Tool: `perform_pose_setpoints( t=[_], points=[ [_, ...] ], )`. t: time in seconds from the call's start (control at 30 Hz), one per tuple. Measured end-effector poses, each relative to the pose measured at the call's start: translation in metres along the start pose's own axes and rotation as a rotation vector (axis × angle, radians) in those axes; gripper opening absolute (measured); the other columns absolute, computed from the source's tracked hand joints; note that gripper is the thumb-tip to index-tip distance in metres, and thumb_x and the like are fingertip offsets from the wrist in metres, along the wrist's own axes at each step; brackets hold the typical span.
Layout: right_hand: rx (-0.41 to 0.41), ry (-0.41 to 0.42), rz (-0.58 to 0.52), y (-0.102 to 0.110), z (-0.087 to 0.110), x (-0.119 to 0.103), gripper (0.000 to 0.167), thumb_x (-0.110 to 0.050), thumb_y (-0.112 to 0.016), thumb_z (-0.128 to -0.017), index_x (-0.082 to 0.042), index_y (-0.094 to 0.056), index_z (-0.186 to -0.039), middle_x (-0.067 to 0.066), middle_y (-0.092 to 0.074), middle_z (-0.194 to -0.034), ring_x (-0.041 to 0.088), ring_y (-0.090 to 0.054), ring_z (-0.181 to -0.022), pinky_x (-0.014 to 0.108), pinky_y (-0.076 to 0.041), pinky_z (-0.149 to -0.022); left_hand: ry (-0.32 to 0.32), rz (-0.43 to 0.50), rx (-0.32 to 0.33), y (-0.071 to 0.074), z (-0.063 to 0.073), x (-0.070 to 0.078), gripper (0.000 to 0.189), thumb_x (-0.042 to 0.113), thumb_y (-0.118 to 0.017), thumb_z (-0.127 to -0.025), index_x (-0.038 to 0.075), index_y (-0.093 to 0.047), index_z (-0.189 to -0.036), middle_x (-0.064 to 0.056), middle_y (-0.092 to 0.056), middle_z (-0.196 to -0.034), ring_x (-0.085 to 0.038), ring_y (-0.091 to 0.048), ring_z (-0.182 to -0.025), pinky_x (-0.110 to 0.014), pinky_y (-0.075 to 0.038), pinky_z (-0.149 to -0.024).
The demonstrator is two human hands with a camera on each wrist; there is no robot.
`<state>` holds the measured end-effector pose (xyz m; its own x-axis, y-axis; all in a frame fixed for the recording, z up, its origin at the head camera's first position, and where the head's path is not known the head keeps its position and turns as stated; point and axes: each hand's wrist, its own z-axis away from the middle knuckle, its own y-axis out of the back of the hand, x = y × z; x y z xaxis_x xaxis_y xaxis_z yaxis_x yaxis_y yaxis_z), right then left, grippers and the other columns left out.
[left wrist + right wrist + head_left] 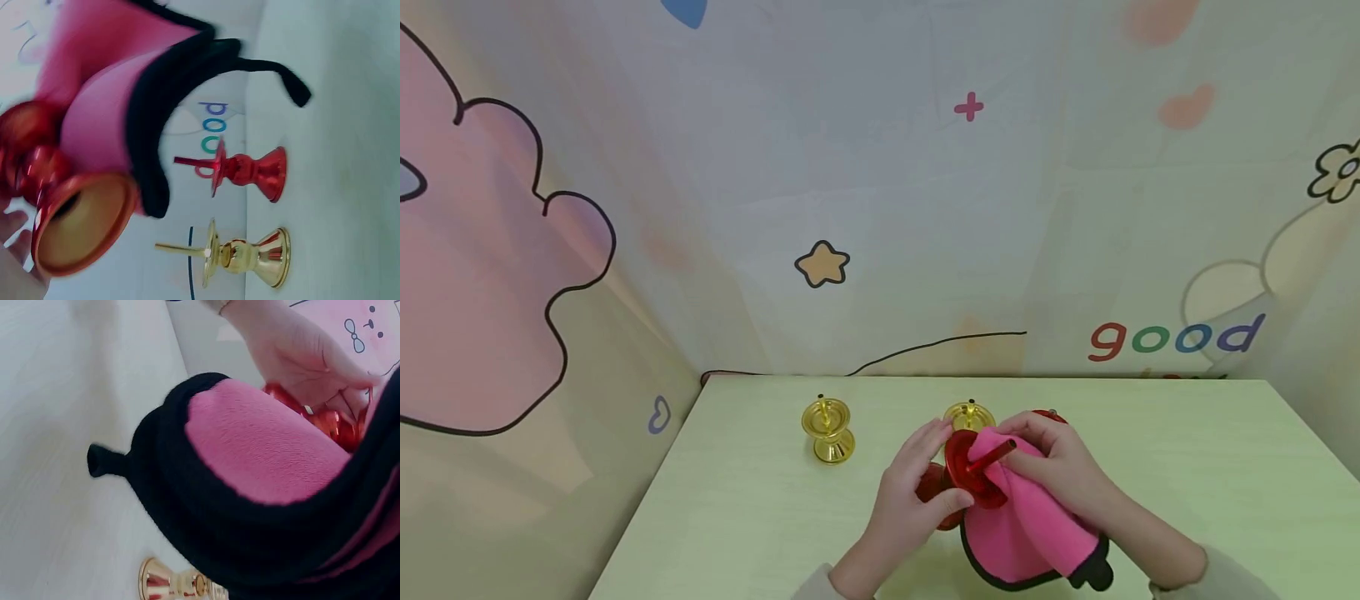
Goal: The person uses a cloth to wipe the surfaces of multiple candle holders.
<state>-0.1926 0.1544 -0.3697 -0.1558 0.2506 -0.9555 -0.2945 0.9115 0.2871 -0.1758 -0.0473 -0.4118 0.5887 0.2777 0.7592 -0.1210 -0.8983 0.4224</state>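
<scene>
My left hand (910, 492) grips a red metal candle holder (958, 467), tilted so its spike (996, 455) points up and to the right. In the left wrist view the holder's flared, hollow base (84, 225) faces the camera. With my right hand (1067, 467) I pinch a pink cloth (1030, 517) with black edging, pressed against the holder's dish beside the spike. The cloth hangs in folds below that hand, and a black loop (106, 460) sticks out at its edge. The cloth hides part of the dish.
On the pale table (715, 517) a gold candle holder (829, 429) stands upright at left. Another gold one (970, 414) is behind my hands, with an upright red one (250, 169) beside it. A printed fabric backdrop (895, 208) rises behind the table.
</scene>
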Motion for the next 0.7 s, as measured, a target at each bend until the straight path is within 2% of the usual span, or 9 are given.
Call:
perform_pose_setpoints(
  t=[0.1, 0.13, 0.23, 0.3, 0.4, 0.47, 0.6, 0.63, 0.7],
  points=[
    [0.062, -0.083, -0.028, -0.003, 0.000, 0.000, 0.028, -0.013, -0.059, -0.083, -0.001, -0.054, -0.108, 0.016, -0.060, -0.101, 0.016, -0.060, -0.075, 0.030, -0.053, -0.062, -0.102, -0.136, 0.043, -0.007, 0.001, -0.001, 0.068, 0.035, -0.058, -0.083, 0.008, -0.029, -0.138, -0.007, -0.038, -0.138, -0.024, -0.037, -0.126, -0.041, -0.042, -0.094],
    [0.073, -0.102, -0.036, -0.004, 0.001, 0.000, 0.029, -0.012, -0.059, -0.082, -0.001, -0.053, -0.108, 0.017, -0.060, -0.102, 0.017, -0.060, -0.074, 0.030, -0.053, -0.062, -0.115, -0.182, 0.047, -0.008, 0.001, -0.001, 0.073, 0.040, -0.057, -0.082, 0.008, -0.025, -0.139, -0.007, -0.037, -0.139, -0.024, -0.031, -0.129, -0.043, -0.040, -0.096],
    [0.091, -0.131, -0.038, -0.007, 0.002, 0.000, 0.030, -0.012, -0.060, -0.081, -0.002, -0.053, -0.109, 0.018, -0.059, -0.103, 0.019, -0.060, -0.075, 0.031, -0.053, -0.061, -0.112, -0.229, 0.073, -0.011, 0.000, 0.003, 0.087, 0.046, -0.066, -0.072, 0.008, -0.024, -0.139, -0.007, -0.034, -0.140, -0.024, -0.029, -0.130, -0.043, -0.040, -0.095],
    [0.085, -0.116, -0.036, -0.008, 0.003, -0.001, 0.030, -0.012, -0.059, -0.081, -0.002, -0.054, -0.109, 0.018, -0.059, -0.104, 0.019, -0.060, -0.076, 0.031, -0.053, -0.061, -0.107, -0.219, 0.090, -0.012, -0.001, 0.005, 0.091, 0.043, -0.072, -0.067, 0.008, -0.027, -0.137, -0.007, -0.034, -0.139, -0.024, -0.030, -0.130, -0.042, -0.041, -0.095],
    [0.050, -0.053, -0.012, -0.006, 0.004, -0.002, 0.027, -0.011, -0.059, -0.082, -0.002, -0.055, -0.107, 0.017, -0.059, -0.103, 0.015, -0.059, -0.079, 0.029, -0.053, -0.062, -0.062, -0.121, 0.045, -0.008, -0.002, 0.006, 0.086, 0.037, -0.075, -0.065, 0.012, -0.032, -0.135, -0.004, -0.033, -0.140, -0.022, -0.031, -0.130, -0.037, -0.044, -0.093],
    [-0.008, 0.015, 0.000, -0.003, 0.003, -0.002, 0.026, -0.011, -0.058, -0.082, -0.001, -0.056, -0.106, 0.015, -0.059, -0.102, 0.012, -0.059, -0.081, 0.029, -0.053, -0.063, -0.011, 0.018, -0.056, -0.002, -0.003, 0.007, 0.081, 0.031, -0.075, -0.067, 0.015, -0.033, -0.135, -0.004, -0.029, -0.142, -0.018, -0.039, -0.124, -0.030, -0.047, -0.088],
    [-0.147, 0.131, 0.017, 0.005, 0.002, 0.001, 0.022, -0.008, -0.057, -0.083, -0.003, -0.057, -0.105, 0.005, -0.061, -0.098, 0.010, -0.058, -0.086, 0.030, -0.053, -0.064, 0.097, 0.251, -0.270, 0.008, -0.005, 0.007, 0.075, 0.018, -0.074, -0.070, 0.022, -0.035, -0.135, -0.006, -0.019, -0.146, -0.017, -0.042, -0.122, -0.020, -0.049, -0.079],
    [-0.166, 0.140, 0.013, 0.006, 0.002, 0.002, 0.022, -0.008, -0.057, -0.083, -0.003, -0.057, -0.105, 0.003, -0.061, -0.098, 0.010, -0.058, -0.086, 0.030, -0.053, -0.064, 0.115, 0.261, -0.291, 0.010, -0.006, 0.007, 0.077, 0.017, -0.074, -0.070, 0.024, -0.034, -0.135, -0.005, -0.018, -0.147, -0.017, -0.040, -0.124, -0.022, -0.048, -0.083],
    [-0.162, 0.133, 0.013, 0.007, 0.001, 0.004, 0.022, -0.008, -0.057, -0.084, -0.003, -0.057, -0.105, 0.002, -0.061, -0.096, 0.010, -0.059, -0.085, 0.031, -0.054, -0.064, 0.143, 0.240, -0.268, 0.010, -0.006, 0.006, 0.079, 0.020, -0.074, -0.070, 0.028, -0.032, -0.136, -0.001, -0.020, -0.147, -0.017, -0.029, -0.131, -0.026, -0.044, -0.091]
  ],
)
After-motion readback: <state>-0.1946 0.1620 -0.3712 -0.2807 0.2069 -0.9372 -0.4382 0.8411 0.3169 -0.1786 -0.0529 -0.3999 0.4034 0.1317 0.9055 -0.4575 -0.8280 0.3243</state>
